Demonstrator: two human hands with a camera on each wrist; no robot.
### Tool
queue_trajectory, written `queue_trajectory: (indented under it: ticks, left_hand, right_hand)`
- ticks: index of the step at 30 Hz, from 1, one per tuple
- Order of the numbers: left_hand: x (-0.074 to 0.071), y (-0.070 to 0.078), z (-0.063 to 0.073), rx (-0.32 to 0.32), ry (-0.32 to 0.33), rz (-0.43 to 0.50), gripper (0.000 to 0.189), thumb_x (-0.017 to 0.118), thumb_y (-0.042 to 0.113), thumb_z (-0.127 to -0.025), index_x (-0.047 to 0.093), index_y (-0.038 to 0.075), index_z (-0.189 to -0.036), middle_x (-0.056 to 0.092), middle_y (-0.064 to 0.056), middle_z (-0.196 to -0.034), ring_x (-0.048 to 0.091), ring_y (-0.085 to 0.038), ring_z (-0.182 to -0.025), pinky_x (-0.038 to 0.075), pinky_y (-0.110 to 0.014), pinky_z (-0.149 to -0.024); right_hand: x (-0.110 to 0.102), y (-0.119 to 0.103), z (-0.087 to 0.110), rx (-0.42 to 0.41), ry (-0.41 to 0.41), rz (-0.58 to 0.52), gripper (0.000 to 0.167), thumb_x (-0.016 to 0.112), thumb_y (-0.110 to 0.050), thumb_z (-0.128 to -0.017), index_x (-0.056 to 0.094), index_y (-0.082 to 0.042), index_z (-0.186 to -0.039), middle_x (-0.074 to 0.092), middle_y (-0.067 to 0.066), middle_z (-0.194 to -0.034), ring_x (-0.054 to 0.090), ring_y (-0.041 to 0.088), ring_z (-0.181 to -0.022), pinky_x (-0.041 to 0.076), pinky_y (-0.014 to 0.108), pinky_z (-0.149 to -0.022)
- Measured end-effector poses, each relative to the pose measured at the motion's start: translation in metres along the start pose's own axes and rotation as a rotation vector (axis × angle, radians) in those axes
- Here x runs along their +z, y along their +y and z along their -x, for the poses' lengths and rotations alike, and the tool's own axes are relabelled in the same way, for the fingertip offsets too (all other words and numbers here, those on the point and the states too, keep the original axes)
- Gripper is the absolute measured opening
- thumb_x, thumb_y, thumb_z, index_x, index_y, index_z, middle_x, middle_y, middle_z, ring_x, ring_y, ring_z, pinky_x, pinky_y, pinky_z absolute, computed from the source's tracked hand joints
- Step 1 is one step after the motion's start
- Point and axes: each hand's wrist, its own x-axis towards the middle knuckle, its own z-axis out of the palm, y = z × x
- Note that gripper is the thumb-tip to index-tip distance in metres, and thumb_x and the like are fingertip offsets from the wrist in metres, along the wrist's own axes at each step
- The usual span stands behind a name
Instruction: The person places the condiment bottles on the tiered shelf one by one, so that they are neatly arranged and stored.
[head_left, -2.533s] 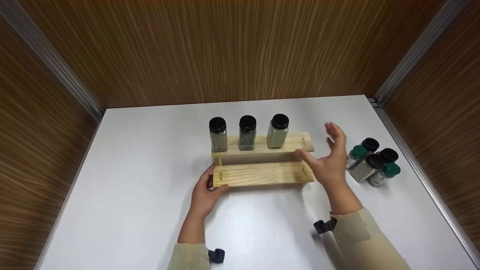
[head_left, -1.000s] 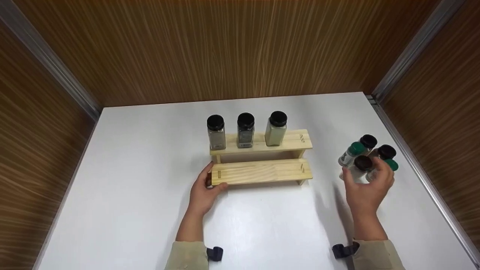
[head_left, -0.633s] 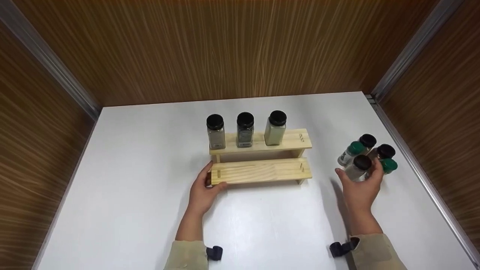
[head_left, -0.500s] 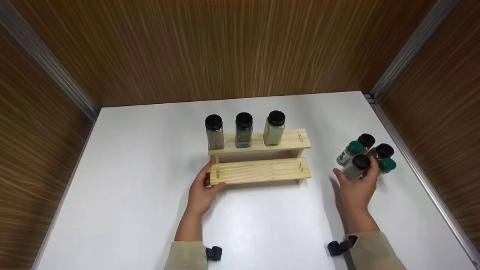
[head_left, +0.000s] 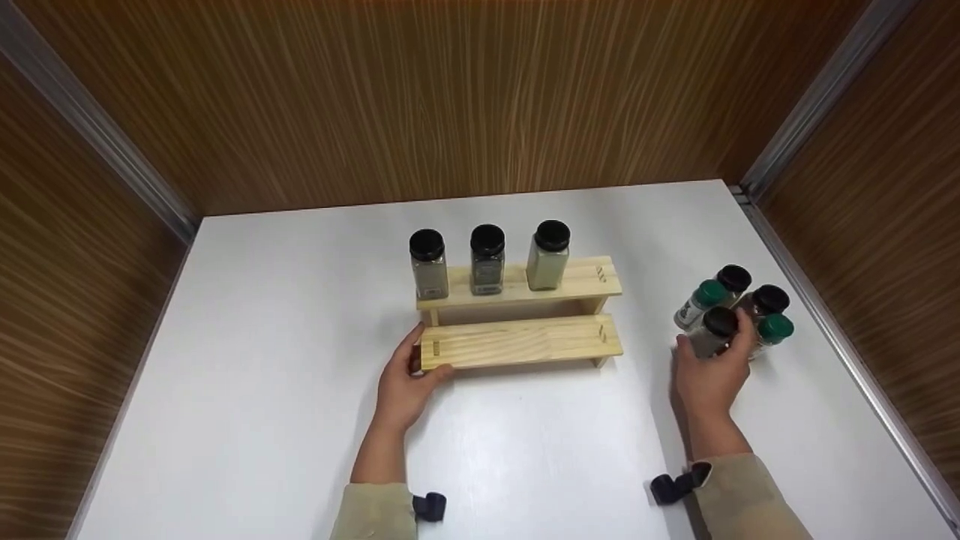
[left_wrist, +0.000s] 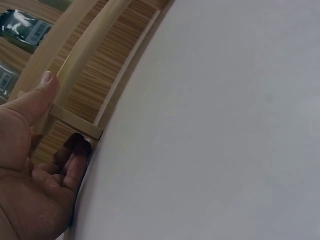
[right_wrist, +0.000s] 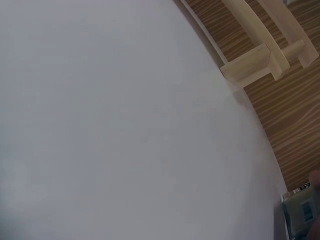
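Left hand [head_left: 403, 391]: its grip is closed around the left end of the wooden rack [head_left: 521, 343].
Right hand [head_left: 711, 379]: its grip pinches a black-lidded jar [head_left: 705, 343] between thumb and fingers.
Black-lidded jar: right of the rack, close beside four other jars [head_left: 692, 309]; whether it touches the white counter [head_left: 262, 375], I cannot tell.
Upper shelf [head_left: 589, 279]: three upright jars [head_left: 487, 276].

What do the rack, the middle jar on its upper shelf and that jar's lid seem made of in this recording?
Rack: matte, pale wood, apparently unpainted; grain lines show. Middle jar: glass or clear plastic, glossy, with bright glints in the left wrist view. Lid: probably plastic, from its even black, smooth-looking top.
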Motion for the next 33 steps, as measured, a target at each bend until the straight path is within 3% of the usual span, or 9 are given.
queue_trajectory:
  ticks: [10, 16, 19, 24, 28, 33]
  left_hand:
    - [0.0, 0.0, 0.0, -0.003, 0.007, 0.002, 0.087, 0.088, 0.011, -0.089, 0.041, 0.007, -0.163, 0.065, -0.019, -0.13, 0.061, -0.027, -0.11, 0.054, -0.029, -0.088]
    - [0.001, 0.0, -0.001, -0.014, 0.004, 0.028, 0.087, 0.087, 0.009, -0.089, 0.042, 0.008, -0.163, 0.064, -0.019, -0.129, 0.06, -0.026, -0.108, 0.055, -0.027, -0.084]
    - [0.001, -0.001, -0.001, -0.005, 0.009, 0.027, 0.087, 0.088, 0.009, -0.088, 0.042, 0.007, -0.162, 0.064, -0.02, -0.128, 0.06, -0.026, -0.107, 0.055, -0.025, -0.083]
    - [0.0, -0.002, -0.001, 0.005, 0.011, 0.017, 0.088, 0.089, 0.011, -0.088, 0.042, 0.005, -0.162, 0.064, -0.021, -0.128, 0.06, -0.026, -0.107, 0.054, -0.025, -0.083]
    - [0.0, -0.003, -0.001, 0.01, 0.005, 0.021, 0.087, 0.088, 0.01, -0.088, 0.042, 0.004, -0.162, 0.064, -0.022, -0.13, 0.061, -0.027, -0.107, 0.054, -0.025, -0.083]
    - [0.0, -0.002, 0.0, 0.016, 0.002, 0.024, 0.088, 0.088, 0.009, -0.088, 0.04, 0.003, -0.162, 0.064, -0.023, -0.13, 0.061, -0.028, -0.108, 0.054, -0.025, -0.082]
  right_hand:
    - [0.001, -0.011, 0.012, 0.019, -0.029, -0.071, 0.091, 0.078, 0.006, -0.09, 0.028, -0.015, -0.163, 0.047, 0.015, -0.16, 0.046, 0.035, -0.147, 0.041, 0.051, -0.117]
    - [0.003, -0.028, 0.018, 0.035, -0.073, -0.111, 0.091, 0.079, 0.007, -0.088, 0.031, -0.016, -0.162, 0.055, 0.02, -0.151, 0.056, 0.042, -0.135, 0.048, 0.061, -0.106]
    - [0.005, -0.039, 0.017, -0.007, -0.069, -0.145, 0.091, 0.08, 0.01, -0.086, 0.035, -0.013, -0.162, 0.057, 0.017, -0.149, 0.058, 0.036, -0.131, 0.052, 0.05, -0.105]
    - [0.012, -0.053, 0.01, -0.161, -0.045, -0.301, 0.088, 0.078, 0.021, -0.078, 0.042, -0.001, -0.156, 0.06, 0.012, -0.142, 0.061, 0.019, -0.121, 0.052, 0.025, -0.096]
    - [0.015, -0.064, 0.004, -0.213, -0.046, -0.375, 0.087, 0.077, 0.024, -0.076, 0.043, 0.003, -0.154, 0.06, 0.004, -0.133, 0.064, 0.014, -0.112, 0.054, 0.021, -0.089]
    - [0.017, -0.083, -0.007, -0.257, -0.082, -0.372, 0.088, 0.078, 0.023, -0.078, 0.042, 0.003, -0.156, 0.062, 0.009, -0.136, 0.062, 0.016, -0.12, 0.053, 0.024, -0.095]
